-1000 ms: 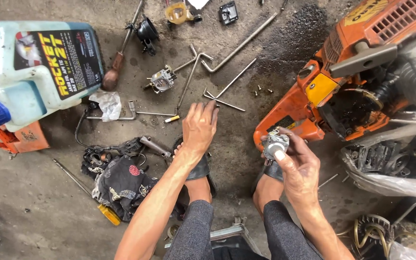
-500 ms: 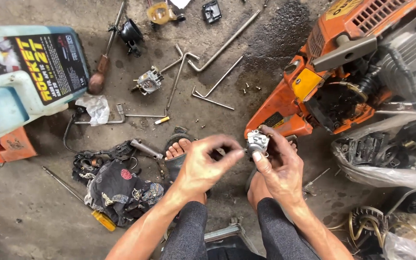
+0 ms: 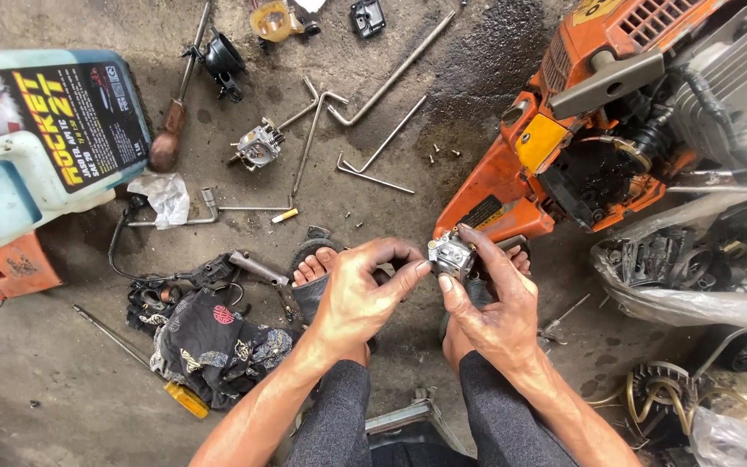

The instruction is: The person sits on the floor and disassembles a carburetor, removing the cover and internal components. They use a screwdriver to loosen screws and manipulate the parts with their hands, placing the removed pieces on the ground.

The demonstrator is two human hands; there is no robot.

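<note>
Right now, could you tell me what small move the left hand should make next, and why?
Probably ease the left hand fingertips onto the small metal carburettor that the right hand holds: they pinch right beside its left edge, seemingly ready to fit or turn something there.

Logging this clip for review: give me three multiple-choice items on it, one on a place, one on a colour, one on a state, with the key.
1. Where does the second small grey metal carburettor lie?
A. on the concrete floor, up and left of the hands
B. inside the orange engine
C. on the dark patterned rag

2. What colour is the casing of the chainsaw-type engine body?
A. blue
B. orange
C. green

3. How is the small grey metal carburettor part held?
A. lying loose on the floor
B. gripped in the right hand, with the left hand fingertips at its side
C. clamped in a vice

Key: 1 A, it sits on bare floor among the bent metal rods; 2 B, the housing is orange; 3 B, right-hand fingers wrap it while the left pinches at its edge.
</note>
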